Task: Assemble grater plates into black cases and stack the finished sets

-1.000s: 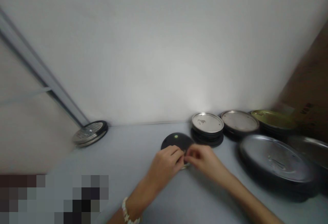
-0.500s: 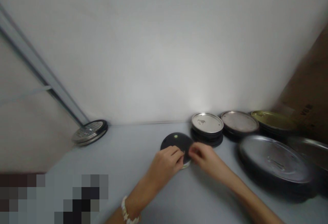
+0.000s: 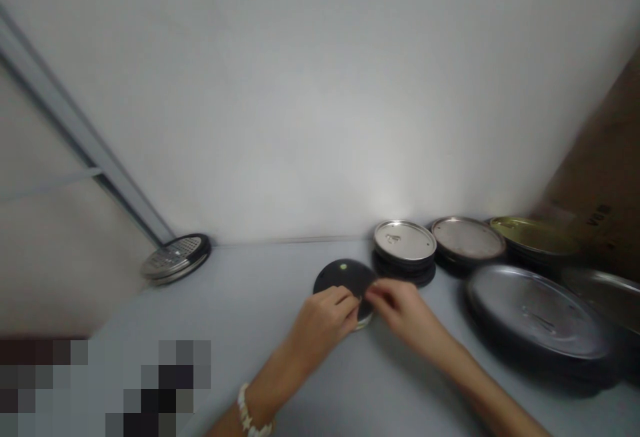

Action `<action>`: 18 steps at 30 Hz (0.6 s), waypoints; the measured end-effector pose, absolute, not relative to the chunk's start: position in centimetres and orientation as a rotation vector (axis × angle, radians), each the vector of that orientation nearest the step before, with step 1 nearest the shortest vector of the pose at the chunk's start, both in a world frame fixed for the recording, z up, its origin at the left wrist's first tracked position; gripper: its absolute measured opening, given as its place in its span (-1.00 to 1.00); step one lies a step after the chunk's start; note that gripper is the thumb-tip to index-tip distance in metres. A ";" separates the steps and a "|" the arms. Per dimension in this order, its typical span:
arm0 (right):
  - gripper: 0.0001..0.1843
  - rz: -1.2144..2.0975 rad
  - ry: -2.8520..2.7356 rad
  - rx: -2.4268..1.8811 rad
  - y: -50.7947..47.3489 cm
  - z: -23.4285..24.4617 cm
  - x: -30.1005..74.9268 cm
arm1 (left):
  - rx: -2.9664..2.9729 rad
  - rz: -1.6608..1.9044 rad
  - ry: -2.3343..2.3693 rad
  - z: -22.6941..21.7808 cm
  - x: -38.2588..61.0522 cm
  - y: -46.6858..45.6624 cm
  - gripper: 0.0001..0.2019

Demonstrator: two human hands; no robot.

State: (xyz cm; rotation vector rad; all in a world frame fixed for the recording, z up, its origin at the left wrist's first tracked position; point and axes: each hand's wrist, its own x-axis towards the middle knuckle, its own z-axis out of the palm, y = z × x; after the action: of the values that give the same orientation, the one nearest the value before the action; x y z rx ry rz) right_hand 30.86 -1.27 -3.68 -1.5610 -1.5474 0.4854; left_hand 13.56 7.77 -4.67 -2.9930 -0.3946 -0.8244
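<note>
A round black disc (image 3: 344,275) with a small pale yellow dot near its far edge lies on the grey tabletop (image 3: 240,330). Part of a pale rim shows under its near side. My left hand (image 3: 330,317), a white bracelet at the wrist, rests over the disc's near left part with its fingers curled in a pinch. Against the right edge, my right hand (image 3: 400,303) has thumb and forefinger pressed together. Whatever sits between the fingertips of either hand is too small and blurred to name.
Behind my right hand stands a stack of round silver lids (image 3: 405,241). Farther right are a dull silver stack (image 3: 469,238), a gold one (image 3: 533,235) and a large silver lid (image 3: 537,310). A perforated metal disc (image 3: 177,257) leans at left. A cardboard box (image 3: 600,177) borders the right.
My right hand has shifted slightly left over the disc's edge. The left hand and the disc stay in almost the same place.
</note>
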 end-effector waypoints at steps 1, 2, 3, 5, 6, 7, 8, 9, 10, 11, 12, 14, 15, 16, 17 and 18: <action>-0.76 0.464 -1.569 -1.541 -1.2 -3.8 30.9 | -2.995 -0.823 -0.394 -4.7 13.6 7.8 -0.91; -0.75 0.452 -1.592 -1.523 -1.2 -4.0 31.0 | -2.998 -0.821 -0.392 -4.6 13.6 7.7 -0.91; -0.75 0.450 -1.613 -1.511 -1.2 -4.2 31.1 | -2.999 -0.821 -0.392 -4.6 13.5 7.7 -0.91; -0.76 0.460 -1.636 -1.515 -1.1 -4.8 31.2 | -3.004 -0.817 -0.391 -4.5 13.5 7.7 -0.90; -0.77 0.475 -1.637 -1.525 -1.1 -5.1 31.2 | -3.007 -0.816 -0.392 -4.5 13.5 7.6 -0.90; -0.76 0.499 -1.631 -1.539 -1.1 -5.2 31.1 | -3.007 -0.816 -0.395 -4.4 13.6 7.6 -0.90; -0.74 0.530 -1.616 -1.551 -1.2 -5.3 31.0 | -3.006 -0.816 -0.399 -4.4 13.6 7.6 -0.90; -0.72 0.564 -1.593 -1.559 -1.3 -5.3 30.9 | -3.005 -0.815 -0.405 -4.4 13.6 7.6 -0.90; -0.71 0.595 -1.564 -1.563 -1.4 -5.1 30.8 | -3.002 -0.816 -0.407 -4.4 13.6 7.7 -0.91; -0.75 0.614 -1.538 -1.564 -1.5 -4.9 30.7 | -3.000 -0.816 -0.409 -4.4 13.6 7.7 -0.91; -0.82 0.614 -1.524 -1.562 -1.5 -4.7 30.6 | -2.999 -0.815 -0.410 -4.5 13.6 7.7 -0.91; -0.93 0.591 -1.543 -1.557 -1.6 -4.2 30.4 | -3.003 -0.811 -0.409 -4.5 13.5 7.7 -0.91; -0.91 0.574 -1.570 -1.560 -1.7 -4.0 30.4 | -3.004 -0.813 -0.408 -4.6 13.5 7.7 -0.91; -0.88 0.557 -1.598 -1.568 -1.7 -3.8 30.3 | -3.003 -0.818 -0.408 -4.6 13.5 7.7 -0.91; -0.86 0.539 -1.619 -1.582 -1.7 -3.7 30.3 | -3.001 -0.823 -0.408 -4.6 13.5 7.7 -0.91; -0.85 0.519 -1.628 -1.601 -1.7 -3.6 30.3 | -3.000 -0.830 -0.406 -4.6 13.5 7.7 -0.92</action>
State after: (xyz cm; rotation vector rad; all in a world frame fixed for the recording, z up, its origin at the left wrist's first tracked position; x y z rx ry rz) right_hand 30.35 -1.72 -3.61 -1.6010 -1.6281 0.5193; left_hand 13.51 7.70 -4.56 -3.0002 -0.4063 -0.8302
